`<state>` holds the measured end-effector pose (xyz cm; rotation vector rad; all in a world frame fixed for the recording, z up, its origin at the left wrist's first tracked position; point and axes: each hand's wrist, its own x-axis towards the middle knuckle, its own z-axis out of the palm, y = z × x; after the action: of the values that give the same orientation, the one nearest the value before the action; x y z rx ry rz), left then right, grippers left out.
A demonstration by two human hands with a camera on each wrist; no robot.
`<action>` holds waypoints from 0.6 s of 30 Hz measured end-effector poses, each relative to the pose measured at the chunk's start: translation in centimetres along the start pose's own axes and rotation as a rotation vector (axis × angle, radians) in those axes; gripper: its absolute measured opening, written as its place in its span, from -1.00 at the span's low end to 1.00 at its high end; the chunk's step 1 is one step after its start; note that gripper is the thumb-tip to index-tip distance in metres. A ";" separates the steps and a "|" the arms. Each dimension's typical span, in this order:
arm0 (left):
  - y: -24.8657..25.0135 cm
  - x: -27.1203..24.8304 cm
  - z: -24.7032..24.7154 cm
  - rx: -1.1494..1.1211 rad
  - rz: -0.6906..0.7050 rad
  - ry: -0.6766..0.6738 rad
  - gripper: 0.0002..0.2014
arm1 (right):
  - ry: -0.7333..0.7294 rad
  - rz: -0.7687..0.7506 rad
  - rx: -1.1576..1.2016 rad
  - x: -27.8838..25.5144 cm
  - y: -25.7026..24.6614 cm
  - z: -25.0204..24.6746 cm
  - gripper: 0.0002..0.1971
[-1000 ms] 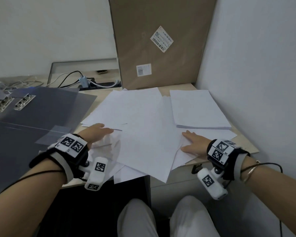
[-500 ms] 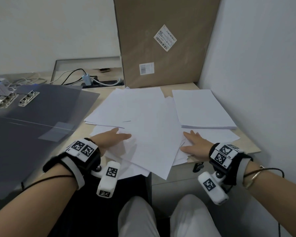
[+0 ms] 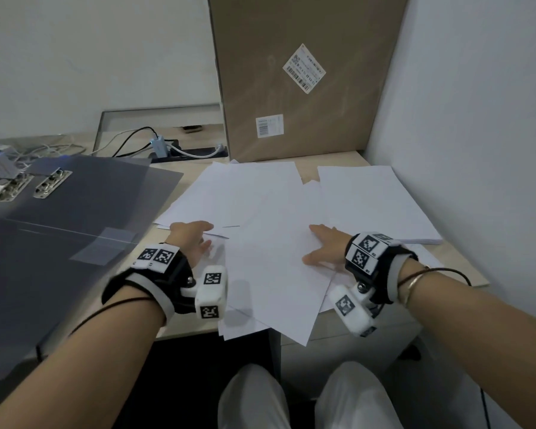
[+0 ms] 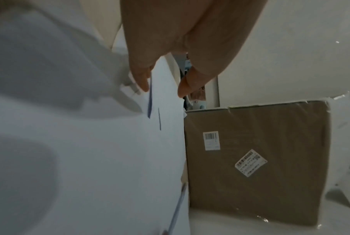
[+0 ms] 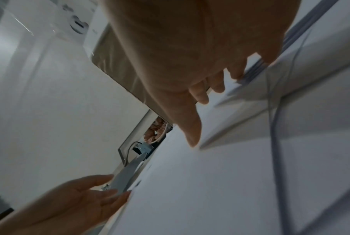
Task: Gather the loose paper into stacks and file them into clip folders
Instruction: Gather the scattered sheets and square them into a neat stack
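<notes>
Both grips flat, fingers apart: left hand [image 3: 188,239] & right hand [image 3: 325,246] flanked loose sheets [image 3: 270,243] on counter [image 3: 464,267]. Gathering step; next prob squeeze inward, square edges.

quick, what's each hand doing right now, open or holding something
Left hand: open, straight fingers at the left edge of the loose sheets.
Right hand: open, flat on the same sheets.
</notes>
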<state>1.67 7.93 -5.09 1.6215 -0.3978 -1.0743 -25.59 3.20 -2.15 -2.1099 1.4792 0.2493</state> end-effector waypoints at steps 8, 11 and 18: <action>1.3 1.9 0.8 -0.251 0.023 0.077 -0.92 | -0.039 -0.048 -0.073 0.0 0.4 0.9 -0.13; 2.2 3.2 1.1 -0.182 0.050 -0.021 -0.91 | -0.047 -0.055 -0.080 -0.1 0.4 1.0 -0.14; 2.3 5.0 0.8 0.161 0.111 0.094 -0.81 | -0.039 -0.008 -0.307 1.0 0.7 1.1 -0.20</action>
<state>4.30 3.03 -5.18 1.7639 -0.5160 -0.8979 -25.68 2.76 -3.78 -2.3323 1.4867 0.5424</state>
